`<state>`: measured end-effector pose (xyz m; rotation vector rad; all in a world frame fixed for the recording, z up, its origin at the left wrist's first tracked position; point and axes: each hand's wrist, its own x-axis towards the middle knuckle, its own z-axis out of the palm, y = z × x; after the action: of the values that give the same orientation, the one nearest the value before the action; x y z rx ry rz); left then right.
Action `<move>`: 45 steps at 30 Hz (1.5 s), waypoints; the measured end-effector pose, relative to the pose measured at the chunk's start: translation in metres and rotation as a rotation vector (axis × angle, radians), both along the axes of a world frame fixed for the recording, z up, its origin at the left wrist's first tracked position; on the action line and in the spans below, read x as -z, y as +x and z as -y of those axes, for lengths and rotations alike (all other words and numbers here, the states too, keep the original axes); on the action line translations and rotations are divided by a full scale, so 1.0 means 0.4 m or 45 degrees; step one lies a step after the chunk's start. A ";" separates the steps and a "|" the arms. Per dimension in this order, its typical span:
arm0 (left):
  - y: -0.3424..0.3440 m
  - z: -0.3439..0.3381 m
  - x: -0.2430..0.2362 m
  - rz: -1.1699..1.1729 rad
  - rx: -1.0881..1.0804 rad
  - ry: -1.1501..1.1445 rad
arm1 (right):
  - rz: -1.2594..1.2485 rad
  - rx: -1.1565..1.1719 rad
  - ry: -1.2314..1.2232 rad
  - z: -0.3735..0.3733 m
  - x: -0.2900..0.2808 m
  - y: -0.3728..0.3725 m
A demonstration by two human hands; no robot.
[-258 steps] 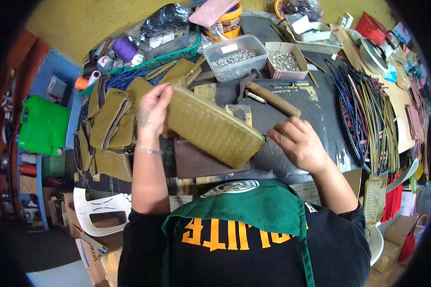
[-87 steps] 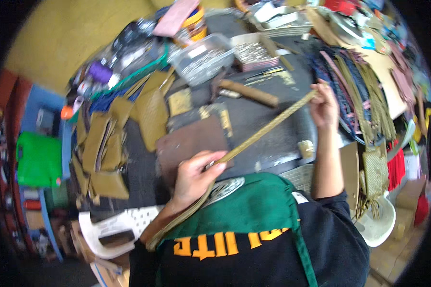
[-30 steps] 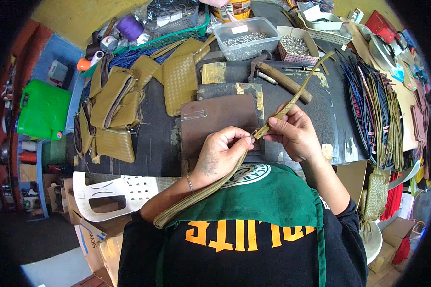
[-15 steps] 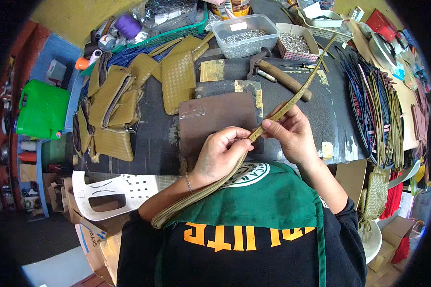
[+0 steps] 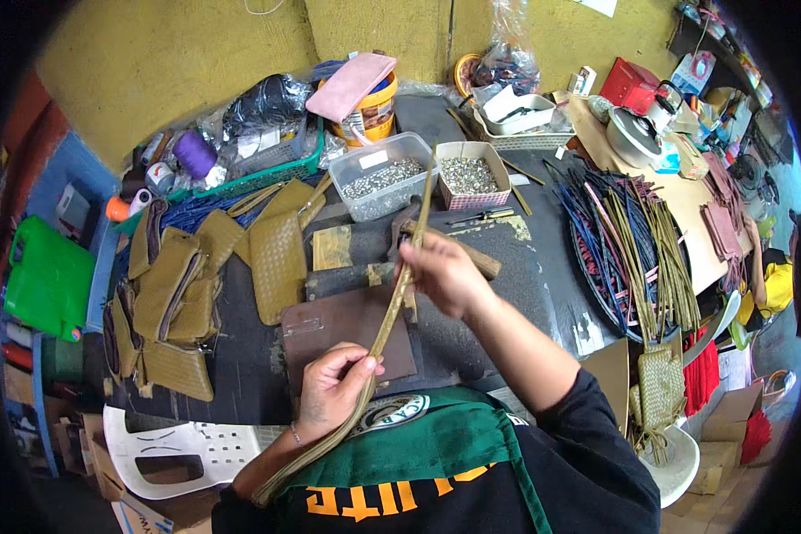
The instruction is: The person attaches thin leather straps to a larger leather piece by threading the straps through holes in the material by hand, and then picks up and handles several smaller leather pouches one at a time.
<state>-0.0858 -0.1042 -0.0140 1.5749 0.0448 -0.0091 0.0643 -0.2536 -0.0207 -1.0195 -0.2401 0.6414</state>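
Observation:
A long olive-tan woven strap (image 5: 392, 311) runs from my lap up over the workbench toward the bins. My left hand (image 5: 334, 390) pinches it low down, near my green apron. Farther up the strap my right hand (image 5: 443, 274) grips it above a brown leather piece (image 5: 329, 331) lying on the dark bench. The strap's free end points up past a clear tub of metal rivets (image 5: 384, 180).
Olive woven panels (image 5: 278, 258) and half-made bags (image 5: 165, 307) lie at left. A small box of rivets (image 5: 469, 173), an orange bucket (image 5: 374, 111) and a bundle of coloured cords (image 5: 636, 245) are around the bench. A white plastic chair (image 5: 173, 445) stands at lower left.
The view has tilted up. My right hand has slid up along the strap, which now stands steeper; my left hand stays pinched on its lower part.

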 end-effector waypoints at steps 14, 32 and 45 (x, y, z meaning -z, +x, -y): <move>0.032 -0.016 0.006 -0.260 -0.075 -0.294 | 1.347 0.293 -2.198 0.194 0.194 0.591; 0.029 -0.009 0.001 -0.266 -0.113 -0.311 | 1.175 0.686 -1.888 0.202 0.226 0.550; 0.029 -0.012 0.002 -0.178 -0.103 -0.147 | 1.221 0.295 -1.853 0.294 0.267 0.616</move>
<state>-0.0742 -0.0994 -0.0148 1.4538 0.2138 -0.0571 0.3109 -0.3712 -0.1273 -2.6949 -0.4891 -0.0560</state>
